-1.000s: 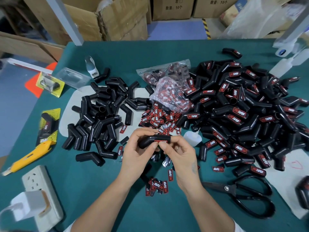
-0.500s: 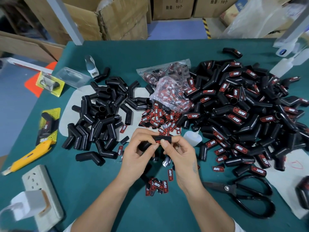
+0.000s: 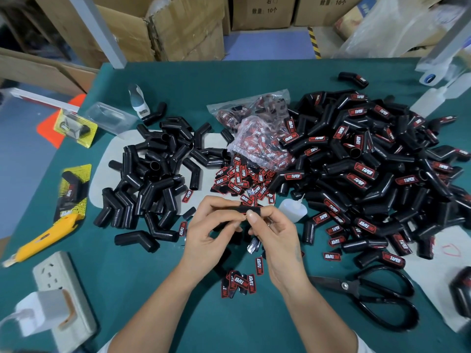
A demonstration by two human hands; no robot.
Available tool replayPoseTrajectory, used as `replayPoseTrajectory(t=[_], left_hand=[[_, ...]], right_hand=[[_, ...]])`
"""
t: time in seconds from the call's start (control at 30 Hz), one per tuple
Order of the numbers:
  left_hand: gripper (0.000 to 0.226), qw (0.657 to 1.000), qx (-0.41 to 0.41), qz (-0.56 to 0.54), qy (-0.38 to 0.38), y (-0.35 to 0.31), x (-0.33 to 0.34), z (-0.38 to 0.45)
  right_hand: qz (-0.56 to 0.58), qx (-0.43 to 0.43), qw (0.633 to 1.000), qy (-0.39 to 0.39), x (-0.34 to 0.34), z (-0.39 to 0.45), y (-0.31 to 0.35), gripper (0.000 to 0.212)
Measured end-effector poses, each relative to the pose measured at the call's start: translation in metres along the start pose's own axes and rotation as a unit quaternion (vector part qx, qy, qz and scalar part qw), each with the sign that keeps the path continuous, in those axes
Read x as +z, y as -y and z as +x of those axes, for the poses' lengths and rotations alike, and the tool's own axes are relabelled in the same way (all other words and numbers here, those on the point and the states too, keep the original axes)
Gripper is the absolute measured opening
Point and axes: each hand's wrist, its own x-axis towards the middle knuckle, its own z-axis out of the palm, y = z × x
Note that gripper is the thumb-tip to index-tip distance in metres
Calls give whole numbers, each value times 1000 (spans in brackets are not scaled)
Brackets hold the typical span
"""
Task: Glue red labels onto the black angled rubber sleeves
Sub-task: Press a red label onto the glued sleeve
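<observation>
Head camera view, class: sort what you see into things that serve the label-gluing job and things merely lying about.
Job:
- black angled rubber sleeve held by left hand and right hand
- loose red labels
- small white glue bottle
- unlabelled sleeve pile
- labelled sleeve pile

Lying about:
- black scissors
- yellow utility knife
- white power strip

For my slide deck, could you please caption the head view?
Both hands press a red label onto a black sleeve, between unlabelled and labelled piles.

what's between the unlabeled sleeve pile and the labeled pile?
Head view: loose red labels and a clear bag of labels lie between the unlabeled pile and the labeled pile.
</observation>
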Motion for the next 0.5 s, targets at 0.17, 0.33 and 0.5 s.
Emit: replayPoseTrajectory(t=[0.17, 0.33, 0.5], left_hand=[[19, 1000, 5, -14, 14, 0, 0, 1], [15, 1000, -1, -17, 10, 1, 1, 1], [18, 1000, 8, 5, 12, 1, -1, 2]], right_hand=[[-7, 6, 1000, -4, -1, 0, 2, 28], [-7, 0, 1000, 0, -2, 0, 4, 26], [-16, -6, 1000, 2, -3, 1, 4, 29]])
